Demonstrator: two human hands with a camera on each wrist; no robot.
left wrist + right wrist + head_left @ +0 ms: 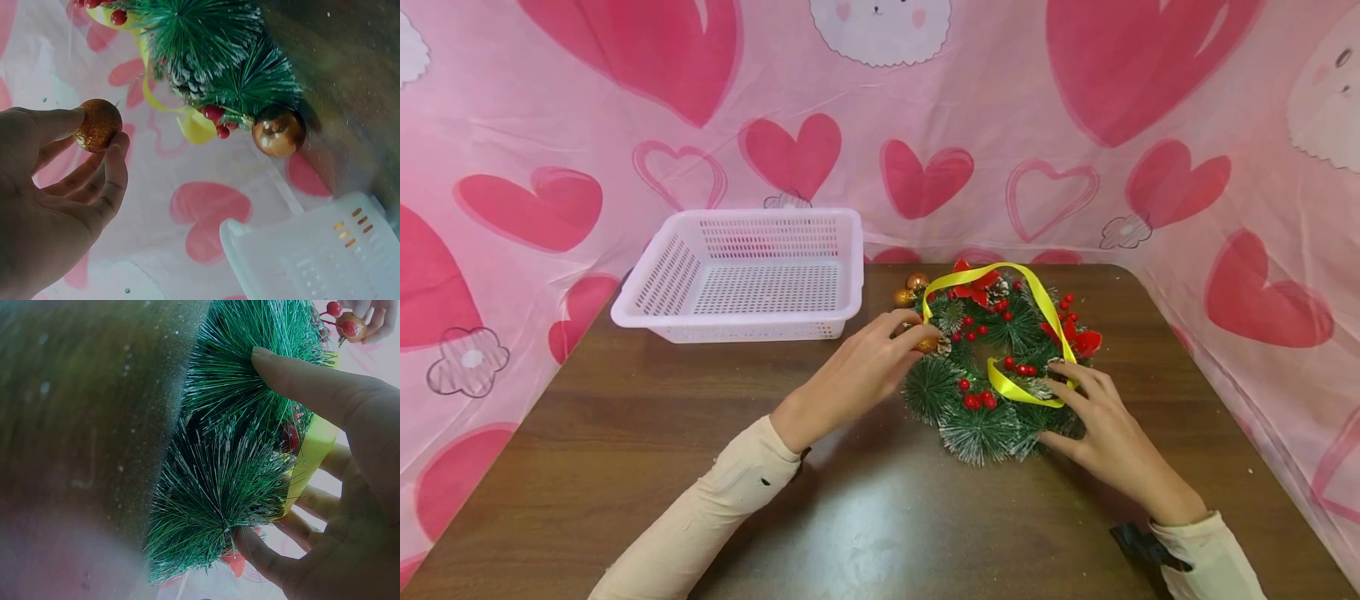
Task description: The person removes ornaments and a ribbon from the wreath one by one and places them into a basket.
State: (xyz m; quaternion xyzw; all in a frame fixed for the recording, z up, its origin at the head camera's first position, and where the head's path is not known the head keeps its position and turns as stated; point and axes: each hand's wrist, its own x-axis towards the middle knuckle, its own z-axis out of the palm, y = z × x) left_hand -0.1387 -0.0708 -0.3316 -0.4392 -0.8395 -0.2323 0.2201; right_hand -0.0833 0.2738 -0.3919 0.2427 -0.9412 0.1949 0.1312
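A green Christmas wreath (pixel 981 429) lies on the table, dressed with red berries, red flowers and pine cones. At its left side my left hand (pixel 867 360) pinches a glittery gold ball ornament (pixel 99 127) between thumb and fingertips. My right hand (pixel 1108 433) rests on the wreath's right edge, fingers spread and lightly bent, with the thumb (pixel 312 381) against the green needles. A yellow ribbon (pixel 1036 290) loops over the top of the wreath and passes by the right fingers. Another, shinier gold ball (pixel 278 132) sits at the wreath's edge.
Left of the wreath stands a white plastic basket (pixel 737 320) with slotted walls and nothing in it. The brown wooden table (pixel 842 525) extends toward me. Behind it hangs a pink cloth (pixel 992 100) printed with hearts.
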